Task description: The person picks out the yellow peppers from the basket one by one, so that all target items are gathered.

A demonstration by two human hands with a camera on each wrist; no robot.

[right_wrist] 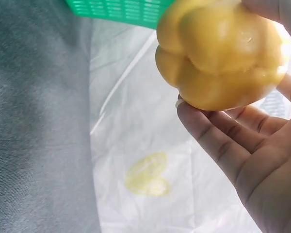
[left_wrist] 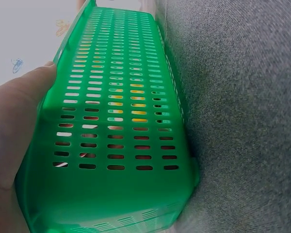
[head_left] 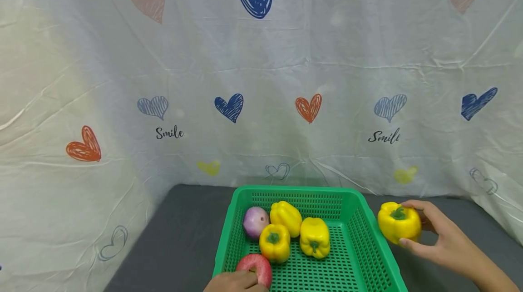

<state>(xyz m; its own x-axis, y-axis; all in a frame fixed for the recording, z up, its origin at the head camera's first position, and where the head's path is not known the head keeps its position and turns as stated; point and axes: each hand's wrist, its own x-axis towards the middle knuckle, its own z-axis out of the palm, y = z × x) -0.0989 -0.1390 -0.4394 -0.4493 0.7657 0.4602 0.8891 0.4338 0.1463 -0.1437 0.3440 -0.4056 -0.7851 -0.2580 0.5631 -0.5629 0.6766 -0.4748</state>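
Note:
My right hand (head_left: 441, 237) grips a yellow bell pepper (head_left: 398, 226) just outside the right wall of a green plastic basket (head_left: 377, 249). Thumb and fingers pinch the pepper from its sides; its lobed underside faces the right wrist view. At the bottom of the head view, my left hand (head_left: 234, 282) holds a red apple (head_left: 259, 264) inside the basket, with its fingers bent over the top. The left wrist view shows its thumb at the rim; the basket wall (left_wrist: 111, 189) hides the fingers. A purple onion (head_left: 256, 222) and three yellow bell peppers (head_left: 274, 243) lie in the basket.
The basket stands on a dark grey tabletop (head_left: 180, 233), which extends to both sides of it. Behind hangs a pale curtain (head_left: 261, 146) printed with hearts and the word "Smile". It meets the table's back edge.

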